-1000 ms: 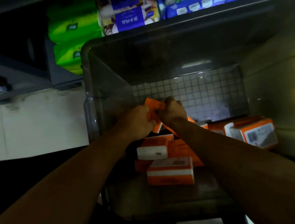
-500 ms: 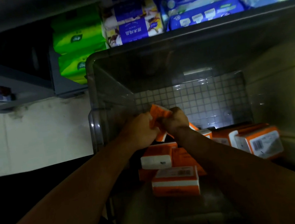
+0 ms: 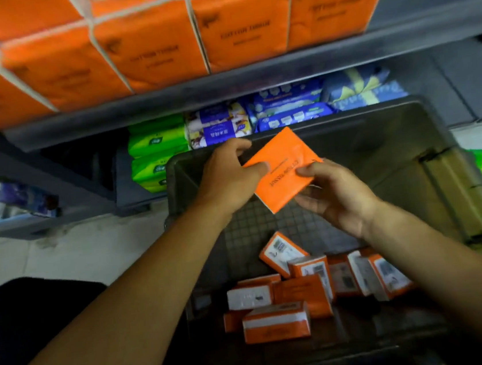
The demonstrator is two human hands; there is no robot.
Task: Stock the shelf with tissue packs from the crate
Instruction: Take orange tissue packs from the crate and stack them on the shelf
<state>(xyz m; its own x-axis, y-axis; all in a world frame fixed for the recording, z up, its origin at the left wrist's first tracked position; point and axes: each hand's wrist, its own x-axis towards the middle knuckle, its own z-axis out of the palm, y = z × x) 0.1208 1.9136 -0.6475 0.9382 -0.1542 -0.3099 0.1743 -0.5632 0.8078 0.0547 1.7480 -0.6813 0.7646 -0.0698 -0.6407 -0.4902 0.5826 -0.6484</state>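
Light fairly even, source not in view, no hard glare. Brightest area: shelf packs (image 3: 142, 37) up top, saturated orange, print smeared by motion blur. The orange pack (image 3: 282, 174) mid-frame is sharper, lettering just readable. The left hand (image 3: 227, 181) & right hand (image 3: 337, 198) on it are evenly lit, soft shadows only. Inside of crate (image 3: 444, 189) dim, near end almost black. The loose packs (image 3: 275, 322) there are low-contrast, though their white faces catch some light. Lower-left corner black, no detail. Wide-angle warp: shelf edge (image 3: 223, 94) bows, top-left packs stretch. Frame edges soft.
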